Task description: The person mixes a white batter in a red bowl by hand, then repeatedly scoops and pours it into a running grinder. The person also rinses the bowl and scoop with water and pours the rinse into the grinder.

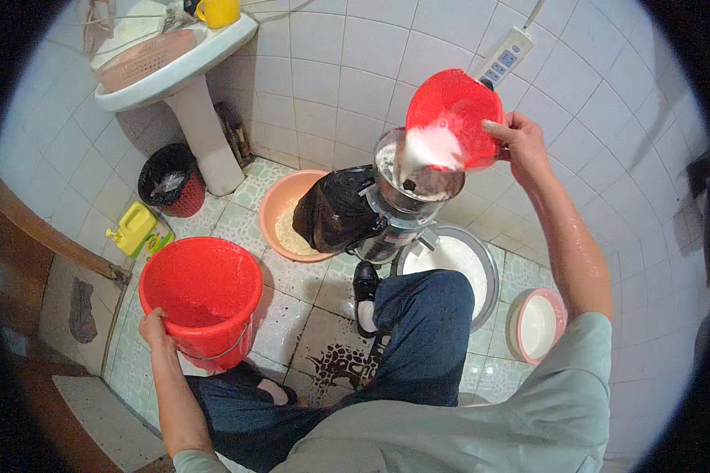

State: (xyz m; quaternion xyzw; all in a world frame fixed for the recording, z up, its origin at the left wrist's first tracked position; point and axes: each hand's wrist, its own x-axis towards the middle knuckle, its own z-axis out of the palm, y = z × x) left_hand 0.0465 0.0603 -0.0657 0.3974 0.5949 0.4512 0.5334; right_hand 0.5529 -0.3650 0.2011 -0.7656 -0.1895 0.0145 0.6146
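My right hand [522,142] grips the rim of a red plastic bowl [473,115], tilted over the steel hopper [411,205] of an upright grinding machine [390,239]. White liquid [427,148] runs from the bowl into the hopper, where whitish wet matter shows. At the lower left, my left hand [155,327] holds the rim of a red plastic bucket [201,284] with a wire handle. The bucket leans slightly, and its bottom is partly hidden. A black plastic bag [337,207] covers the machine's side outlet, above an orange basin [270,207] with pale, grainy pulp.
Under the machine's spout, a metal basin [492,284] holds white liquid. A pink-rimmed basin [559,304] stands by the right wall. Farther left are a pedestal sink [198,127], a lined waste bin [189,198] and a yellow jug [137,222]. A power strip [507,56] hangs behind the bowl.
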